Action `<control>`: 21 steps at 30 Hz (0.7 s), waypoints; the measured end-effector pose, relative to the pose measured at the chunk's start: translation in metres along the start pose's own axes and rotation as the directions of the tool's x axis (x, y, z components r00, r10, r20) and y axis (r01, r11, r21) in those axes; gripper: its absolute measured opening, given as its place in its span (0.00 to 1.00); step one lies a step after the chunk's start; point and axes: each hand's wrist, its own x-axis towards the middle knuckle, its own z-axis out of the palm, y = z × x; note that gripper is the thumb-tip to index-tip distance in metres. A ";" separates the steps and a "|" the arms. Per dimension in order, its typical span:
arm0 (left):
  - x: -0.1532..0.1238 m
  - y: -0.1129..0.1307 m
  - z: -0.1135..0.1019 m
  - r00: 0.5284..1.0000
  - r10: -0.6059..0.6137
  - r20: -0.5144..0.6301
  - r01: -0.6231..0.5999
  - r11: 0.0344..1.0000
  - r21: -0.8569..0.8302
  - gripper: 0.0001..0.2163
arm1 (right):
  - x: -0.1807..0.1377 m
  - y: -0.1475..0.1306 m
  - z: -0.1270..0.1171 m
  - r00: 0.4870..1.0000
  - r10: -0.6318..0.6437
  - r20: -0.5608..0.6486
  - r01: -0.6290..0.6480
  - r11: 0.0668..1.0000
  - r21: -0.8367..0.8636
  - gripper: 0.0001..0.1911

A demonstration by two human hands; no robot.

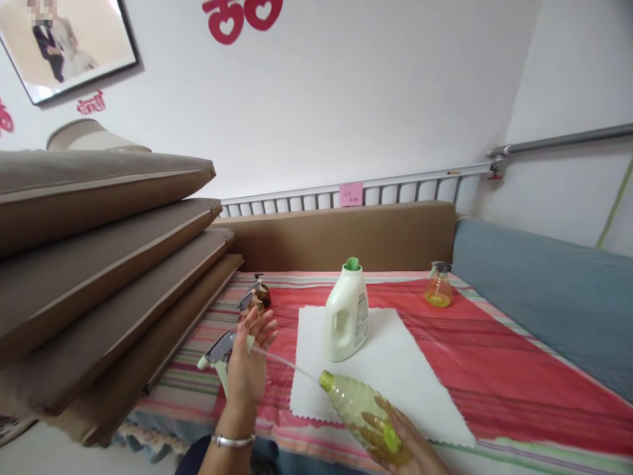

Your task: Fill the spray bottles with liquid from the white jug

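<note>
Spray head [220, 356]: grey and white trigger sprayer, pulled out of its bottle, held in the left hand [247, 369] above the striped edge of the bed cover.
Left hand: seen from the back, raised over the cover; thumb and palm grip the sprayer's neck while the fingers [264, 326] fan upward, loosely spread. A silver bangle [232, 440] sits on the wrist.
Dip tube [287, 364]: thin clear tube running from the sprayer down and to the right, its far end at the open mouth of the bottle; whether the tip is inside the neck cannot be told.
Bottle [353, 406]: clear plastic, yellowish liquid inside, tilted with the neck pointing up-left toward the sprayer, its lower part over the edge of the white cloth.
Right hand [395, 442]: wrapped around the bottle's base from below, fingers closed on it, at the bottom edge of view.
White cloth [395, 369]: flat rectangle with zigzag edges, spread on the red cover [494, 356].
Detergent jug [347, 313]: white with a green cap, upright on the cloth's far half, just beyond the bottle.
Small spray bottle [438, 285]: yellow liquid, upright on the red cover, well to the right.
Brown spray bottle [257, 297]: lying just beyond the left hand.
Cushions [99, 251]: tan slabs stacked at left.
</note>
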 end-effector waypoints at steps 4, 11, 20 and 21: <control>-0.008 -0.004 0.006 0.999 0.027 0.024 -0.027 0.999 0.026 0.19 | -0.002 0.004 0.013 0.998 0.020 -0.052 -0.020 1.000 0.001 0.35; -0.053 -0.043 0.032 0.981 -0.155 0.115 0.152 0.988 0.036 0.17 | 0.000 0.016 0.054 1.000 0.011 -0.026 -0.012 0.999 -0.030 0.40; -0.054 -0.033 0.033 0.976 -0.209 0.062 0.214 0.973 -0.086 0.14 | -0.026 0.013 0.066 0.992 0.013 0.122 0.002 0.992 -0.125 0.66; -0.053 -0.031 0.034 0.977 -0.204 0.058 0.208 0.974 -0.086 0.14 | -0.025 0.015 0.064 0.992 0.001 0.124 0.019 0.987 -0.162 0.64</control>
